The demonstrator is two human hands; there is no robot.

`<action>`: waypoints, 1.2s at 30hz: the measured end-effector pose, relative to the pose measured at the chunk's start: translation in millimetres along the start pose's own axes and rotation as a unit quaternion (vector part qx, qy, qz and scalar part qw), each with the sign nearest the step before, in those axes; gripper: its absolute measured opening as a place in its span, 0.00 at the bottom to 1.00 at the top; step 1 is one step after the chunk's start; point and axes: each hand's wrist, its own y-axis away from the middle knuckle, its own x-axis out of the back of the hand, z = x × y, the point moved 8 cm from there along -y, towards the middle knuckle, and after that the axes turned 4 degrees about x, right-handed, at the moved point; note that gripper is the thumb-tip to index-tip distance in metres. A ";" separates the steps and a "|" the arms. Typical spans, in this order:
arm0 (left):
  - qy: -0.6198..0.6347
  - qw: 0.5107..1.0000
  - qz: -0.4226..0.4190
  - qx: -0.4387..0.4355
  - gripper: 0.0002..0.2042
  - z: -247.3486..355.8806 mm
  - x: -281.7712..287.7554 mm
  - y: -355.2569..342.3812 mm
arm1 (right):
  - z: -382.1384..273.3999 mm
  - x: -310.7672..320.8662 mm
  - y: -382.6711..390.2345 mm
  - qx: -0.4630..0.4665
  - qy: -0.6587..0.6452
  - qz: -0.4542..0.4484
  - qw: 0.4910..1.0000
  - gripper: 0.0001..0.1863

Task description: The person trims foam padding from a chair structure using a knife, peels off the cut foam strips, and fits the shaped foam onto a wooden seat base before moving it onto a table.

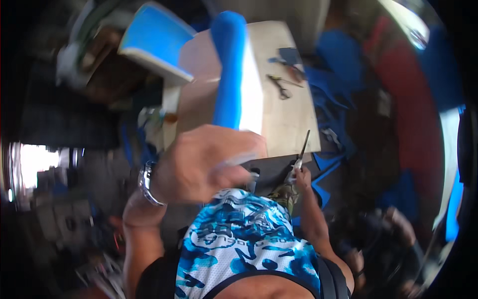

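Close in front of me is my left hand, wearing a metal watch and blurred by motion. Its fingers close on the near end of a long padded strip with a blue top and a white side, which stretches away over the table. Lower down to the right, my right hand is wrapped round a slim tool with a pale handle and a thin dark blade or shaft pointing up. Its exact kind is too blurred to tell.
A blue-faced panel with pale edges rests at the table's far left. Scissors and small dark items lie on its right side. Blue scraps are strewn right of the table. Another person's arm shows at lower right.
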 end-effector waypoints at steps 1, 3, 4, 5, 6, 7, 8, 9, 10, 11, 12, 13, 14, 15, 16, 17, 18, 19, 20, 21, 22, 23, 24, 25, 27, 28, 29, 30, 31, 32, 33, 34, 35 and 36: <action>0.016 0.996 0.014 -0.081 0.12 25.8 -5.4 -22.9 | 14.3 4.4 -38.0 0.035 0.010 -0.046 0.998 0.12; -0.095 0.992 0.056 -0.058 0.09 58.2 -3.4 -49.8 | -25.0 -21.7 -89.6 -0.011 0.214 -0.093 0.972 0.13; -0.089 0.991 0.078 -0.055 0.08 69.1 -3.0 -72.6 | -4.2 1.2 -129.7 0.007 0.272 -0.076 0.959 0.15; -0.062 0.991 0.095 -0.066 0.08 71.0 -8.1 -92.9 | 55.2 40.0 -165.7 -0.054 0.142 -0.066 0.986 0.18; -0.086 0.991 0.097 -0.022 0.08 79.3 -3.8 -90.7 | 28.6 16.9 -190.1 0.005 0.241 -0.091 0.966 0.19; -0.116 0.986 0.106 0.050 0.09 74.5 1.3 -86.2 | 15.0 -4.0 -193.9 -0.095 0.150 -0.118 0.977 0.18; -0.139 0.977 0.113 0.113 0.10 67.9 7.3 -83.2 | -3.1 -17.8 -198.0 -0.110 0.137 -0.147 0.973 0.17; -0.158 0.967 0.117 0.164 0.10 61.1 12.4 -80.3 | -15.7 -24.8 -200.0 -0.147 0.126 -0.131 0.972 0.16; -0.175 0.956 0.120 0.204 0.11 53.5 16.6 -80.6 | -13.7 -27.6 -208.8 -0.178 0.099 -0.143 0.969 0.15; -0.193 0.943 0.122 0.241 0.12 47.9 21.8 -80.1 | -12.3 -31.6 -214.2 -0.179 0.102 -0.136 0.969 0.14; -0.211 0.928 0.122 0.280 0.13 45.7 27.3 -75.8 | -14.9 -44.1 -214.8 -0.191 0.097 -0.168 0.962 0.17; -0.231 0.912 0.122 0.317 0.14 42.8 32.9 -71.9 | -19.6 -54.0 -215.5 -0.201 0.090 -0.201 0.954 0.19; -0.249 0.896 0.120 0.347 0.15 33.8 42.0 -66.4 | -15.9 -57.3 -215.4 -0.195 0.097 -0.212 0.953 0.23; -0.268 0.880 0.118 0.375 0.16 23.1 47.7 -59.8 | -12.0 -56.1 -217.6 -0.187 0.117 -0.215 0.951 0.26; -0.287 0.862 0.116 0.401 0.17 12.2 54.2 -51.9 | -10.0 -54.2 -218.4 -0.178 0.136 -0.217 0.950 0.29; -0.110 0.937 0.220 0.250 0.15 -24.3 66.1 -41.7 | -6.6 -48.4 -219.5 -0.177 0.162 -0.210 0.948 0.32; -0.084 0.929 0.275 0.234 0.15 -44.5 68.1 -21.4 | 0.3 -42.7 -231.2 -0.124 0.242 -0.190 0.943 0.31; -0.054 0.925 0.277 0.257 0.13 -65.6 63.5 -15.0 | 15.0 -27.7 -246.0 -0.074 0.321 -0.158 0.931 0.30; -0.032 0.917 0.273 0.290 0.13 -81.5 59.4 4.3 | -7.9 -32.9 -248.2 0.090 0.405 -0.128 0.901 0.27; -0.013 0.905 0.272 0.325 0.13 -95.5 56.2 26.2 | -28.8 -42.1 -245.6 0.098 0.401 -0.128 0.902 0.27; -0.001 0.892 0.291 0.347 0.12 -106.9 52.9 39.2 | -60.2 -57.0 -236.0 0.073 0.274 -0.164 0.945 0.25; 0.017 0.878 0.307 0.367 0.11 -117.4 49.7 51.1 | -99.3 -68.9 -214.6 0.043 0.142 -0.193 0.970 0.24; 0.025 0.873 0.302 0.382 0.11 -131.6 46.5 59.7 | -149.1 -73.9 -191.4 0.058 0.099 -0.185 0.976 0.23; 0.023 0.879 0.292 0.375 0.11 -146.6 42.4 64.4 | -197.5 -79.5 -170.2 0.076 0.055 -0.176 0.980 0.22; 0.017 0.893 0.260 0.368 0.12 -182.5 33.5 65.6 | -259.6 -83.6 -145.1 0.123 0.037 -0.171 0.977 0.23; 0.055 0.883 0.270 0.379 0.12 -208.4 27.0 75.7 | -289.5 -88.7 -130.0 0.164 0.019 -0.179 0.970 0.24; 0.092 0.872 0.279 0.391 0.13 -237.7 17.5 92.2 | -313.7 -94.6 -113.9 0.172 0.023 -0.168 0.970 0.24; 0.146 0.861 0.289 0.391 0.15 -273.6 2.6 111.7 | -341.2 -101.8 -94.6 0.210 0.010 -0.167 0.963 0.26; 0.203 0.847 0.295 0.393 0.18 -305.1 -14.2 128.6 | -364.3 -108.5 -74.4 0.245 0.000 -0.165 0.955 0.28; 0.266 0.819 0.279 0.425 0.24 -328.8 -39.8 136.8 | -376.9 -113.8 -59.2 0.254 -0.012 -0.170 0.952 0.30; 0.311 0.791 0.271 0.452 0.27 -345.9 -64.6 142.5 | -387.9 -119.8 -43.4 0.260 -0.024 -0.177 0.949 0.31; 0.353 0.758 0.263 0.481 0.30 -361.8 -91.2 153.1 | -395.7 -129.1 -26.2 0.237 -0.071 -0.201 0.948 0.32; 0.359 0.752 0.250 0.493 0.33 -389.5 -119.0 170.2 | -403.7 -137.7 -10.3 0.229 -0.107 -0.214 0.944 0.32; 0.379 0.751 0.236 0.487 0.33 -400.9 -145.2 172.9 | -407.2 -142.1 3.3 0.219 -0.142 -0.220 0.940 0.32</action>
